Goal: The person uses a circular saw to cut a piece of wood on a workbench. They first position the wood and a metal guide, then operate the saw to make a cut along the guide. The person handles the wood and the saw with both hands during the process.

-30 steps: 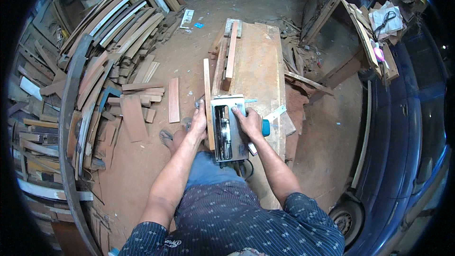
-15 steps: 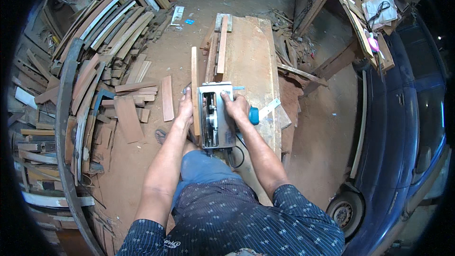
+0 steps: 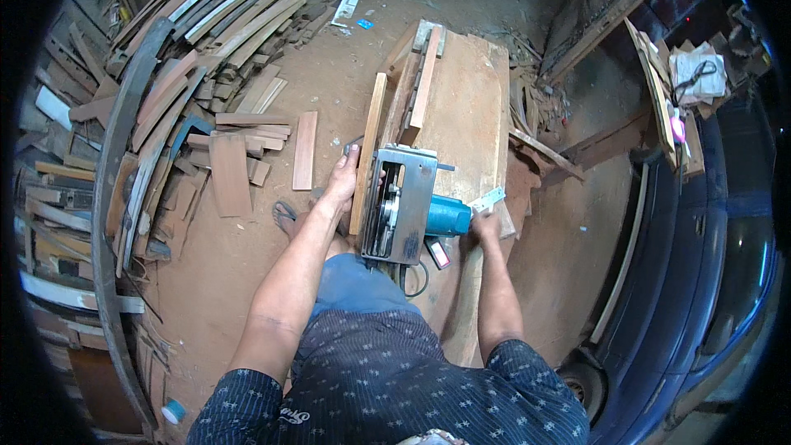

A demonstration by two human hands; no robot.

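Observation:
A teal circular saw (image 3: 414,206) lies turned over above my lap, at the near end of the bench, with its metal base plate upward and the slot showing. Along its left side runs a long narrow wooden strip (image 3: 368,148). My left hand (image 3: 342,180) is closed around this strip beside the saw, thumb uppermost. Beyond the saw's motor, my right hand (image 3: 485,228) has its fingers curled at the lower end of a flat pale metal strip (image 3: 488,199) on the bench. Those fingertips are partly hidden.
The wooden bench (image 3: 470,91) carries long battens (image 3: 424,82) on its left side. Stacked curved boards (image 3: 235,25) and loose offcuts (image 3: 229,173) lie left. A small dark-and-red object (image 3: 437,254) rests near the saw. A blue car (image 3: 659,280) stands at right.
My right hand has left the saw's base plate and moved right to the metal strip. My left hand keeps its hold on the wooden strip. The whole view has shifted.

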